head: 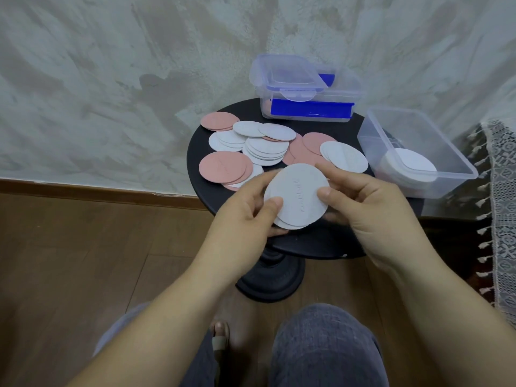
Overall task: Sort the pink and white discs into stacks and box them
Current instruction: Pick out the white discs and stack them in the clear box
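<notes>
Both hands, left hand (pixel 245 210) and right hand (pixel 360 202), pinched a white disc stack (pixel 296 196) above the round table (pixel 321 247), likely squaring edges before boxing in the open box (pixel 458 169).

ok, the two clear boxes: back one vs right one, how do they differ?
The back box has a lid lying askew on top; the right box is open, with no lid on it. The back box shows blue parts inside; the right box holds a stack of white discs. Both are clear, rectangular plastic.
</notes>
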